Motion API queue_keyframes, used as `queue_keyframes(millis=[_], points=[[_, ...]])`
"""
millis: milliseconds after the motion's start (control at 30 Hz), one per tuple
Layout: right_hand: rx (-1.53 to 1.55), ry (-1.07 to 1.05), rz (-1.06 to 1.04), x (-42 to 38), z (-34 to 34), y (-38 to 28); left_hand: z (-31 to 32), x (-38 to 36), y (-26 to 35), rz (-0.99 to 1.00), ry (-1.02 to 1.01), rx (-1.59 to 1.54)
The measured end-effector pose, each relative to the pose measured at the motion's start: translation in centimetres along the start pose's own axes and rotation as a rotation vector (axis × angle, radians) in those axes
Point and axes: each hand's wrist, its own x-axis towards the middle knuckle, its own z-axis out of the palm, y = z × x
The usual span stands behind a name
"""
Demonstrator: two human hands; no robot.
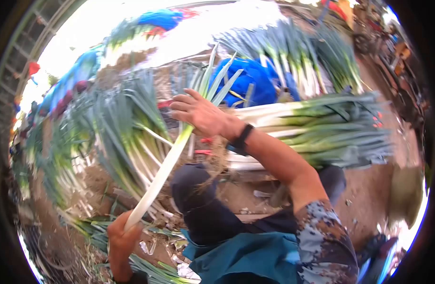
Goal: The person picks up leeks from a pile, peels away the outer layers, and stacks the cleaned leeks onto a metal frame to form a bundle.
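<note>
One long leek slants across the middle, white end low and green leaves high. My left hand is closed around its white base. My right hand, with a black band on the wrist, lies over the leek where it turns green; its fingers are spread. Left of the leek, loose leeks lie on the ground. To the right of my right hand is a neat stack of leeks, white ends toward me.
A blue bundle sits beyond my right hand, with more leeks behind it. Leaf scraps lie on the ground near my left hand. My bent knees are below the stack. Tools and clutter stand at the far right.
</note>
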Motion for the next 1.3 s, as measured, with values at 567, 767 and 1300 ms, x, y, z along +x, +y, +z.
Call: queue_keyframes(millis=[567,767,1300], points=[[-0.815,-0.027,0.140,-16.4,-36.6,1.2,14.5,19.9,13.5,0.665,-0.308,0.145],[-0.623,-0.139,0.412,-28.1,-29.8,5.8,29.7,16.8,12.4,1.336,0.039,0.247],[-0.065,-0.427,0.763,-33.9,-16.6,9.9,44.9,18.3,1.1,0.995,0.213,0.239]])
